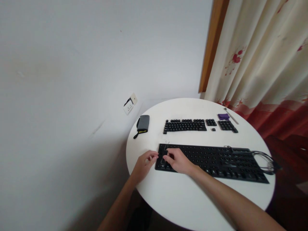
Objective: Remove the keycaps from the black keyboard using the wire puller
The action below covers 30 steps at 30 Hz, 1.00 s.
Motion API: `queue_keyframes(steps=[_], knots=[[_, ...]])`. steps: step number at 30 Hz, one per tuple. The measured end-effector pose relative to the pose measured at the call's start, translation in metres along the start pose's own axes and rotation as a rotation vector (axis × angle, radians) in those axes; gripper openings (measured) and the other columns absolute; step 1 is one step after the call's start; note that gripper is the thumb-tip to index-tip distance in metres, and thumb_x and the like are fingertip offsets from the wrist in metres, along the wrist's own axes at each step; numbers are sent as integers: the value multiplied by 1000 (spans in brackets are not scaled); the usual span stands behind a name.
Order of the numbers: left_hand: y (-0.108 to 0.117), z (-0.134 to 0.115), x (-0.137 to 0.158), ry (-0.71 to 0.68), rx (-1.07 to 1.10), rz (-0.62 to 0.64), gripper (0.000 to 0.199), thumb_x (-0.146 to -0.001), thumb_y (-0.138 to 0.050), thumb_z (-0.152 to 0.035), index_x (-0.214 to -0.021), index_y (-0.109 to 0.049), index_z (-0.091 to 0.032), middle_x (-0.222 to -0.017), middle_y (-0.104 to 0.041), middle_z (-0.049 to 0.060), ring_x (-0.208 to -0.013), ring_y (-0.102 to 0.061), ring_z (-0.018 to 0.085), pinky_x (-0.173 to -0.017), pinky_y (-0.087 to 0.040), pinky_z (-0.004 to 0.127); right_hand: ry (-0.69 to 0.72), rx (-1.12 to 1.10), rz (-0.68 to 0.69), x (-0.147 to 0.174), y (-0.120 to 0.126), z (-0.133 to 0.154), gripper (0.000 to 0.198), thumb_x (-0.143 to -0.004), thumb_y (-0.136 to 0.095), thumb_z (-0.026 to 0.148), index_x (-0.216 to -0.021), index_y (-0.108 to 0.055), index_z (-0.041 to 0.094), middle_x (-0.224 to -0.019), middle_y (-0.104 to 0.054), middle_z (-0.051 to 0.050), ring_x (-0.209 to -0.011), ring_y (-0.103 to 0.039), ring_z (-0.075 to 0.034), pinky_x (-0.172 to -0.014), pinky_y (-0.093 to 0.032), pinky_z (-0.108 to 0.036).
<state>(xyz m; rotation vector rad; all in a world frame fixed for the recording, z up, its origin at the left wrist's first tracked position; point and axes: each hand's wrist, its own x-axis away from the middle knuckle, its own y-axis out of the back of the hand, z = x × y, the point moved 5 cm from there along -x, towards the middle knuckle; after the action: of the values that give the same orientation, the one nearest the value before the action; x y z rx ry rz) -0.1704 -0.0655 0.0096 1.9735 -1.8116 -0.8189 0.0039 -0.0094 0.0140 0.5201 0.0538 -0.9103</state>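
A black keyboard base (211,160) without its keycaps lies along the near half of the round white table. Over its left end, my right hand (177,159) is closed on a keycap puller (165,153) with a dark handle and thin wire loops at both ends. One loop points down at the keyboard's lower left, the other sticks up past the top edge. My left hand (146,162) hovers beside the keyboard's left edge, thumb and fingertips brought together. Whether something small is between them cannot be made out.
Behind the base, black keycaps (185,125) stand in keyboard order, with a single keycap (213,129) apart. A grey pouch (143,123) lies left; a purple cloth (223,116) and a thin brush (231,116) lie back right. A coiled cable (263,160) sits by the right edge.
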Motion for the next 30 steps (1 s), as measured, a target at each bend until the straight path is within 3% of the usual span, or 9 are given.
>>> queue_keyframes(steps=[4,8,15,20,26,30], knots=[[-10,-2,25,12,40,82,26,-77,-69,-24,-103,-69,-25,-100,-68,5,-93,-62,20,-85,-49,33,22,59,48,0,-4,0,27,-89,-56,24,-64,-51,18,-58,-48,4,-55,-43,-11,-52,-29,-22],[-19,-3,30,17,39,73,36,-69,-77,-21,-104,-68,-25,-103,-65,6,-100,-58,23,-89,-48,35,118,136,168,2,-3,10,19,-90,-56,20,-71,-58,18,-68,-58,0,-62,-50,-13,-58,-35,-23],[-28,-13,23,-10,-8,48,19,-66,-82,-26,-78,-67,-23,-91,-62,4,-93,-57,24,-82,-48,36,322,259,320,9,-3,28,16,-94,-52,18,-83,-64,19,-82,-64,-5,-78,-57,-17,-71,-41,-26],[-34,-14,20,-29,-63,21,12,-75,-75,-28,-77,-65,-22,-88,-60,3,-89,-56,22,-78,-46,33,214,272,219,7,-6,19,13,-92,-52,17,-82,-61,18,-81,-65,-4,-74,-58,-17,-68,-40,-25],[-32,-15,20,-24,-37,2,10,-75,-74,-28,-73,-67,-22,-87,-60,3,-87,-58,20,-77,-46,32,78,292,99,2,-13,4,22,-91,-54,19,-69,-54,19,-68,-61,-2,-64,-54,-16,-60,-33,-24],[-31,-14,17,29,25,27,6,-75,-73,-27,-78,-71,-22,-85,-62,3,-81,-59,19,-68,-47,30,7,218,17,-1,-14,-4,25,-91,-53,21,-67,-52,19,-64,-59,0,-60,-52,-14,-57,-31,-24]])
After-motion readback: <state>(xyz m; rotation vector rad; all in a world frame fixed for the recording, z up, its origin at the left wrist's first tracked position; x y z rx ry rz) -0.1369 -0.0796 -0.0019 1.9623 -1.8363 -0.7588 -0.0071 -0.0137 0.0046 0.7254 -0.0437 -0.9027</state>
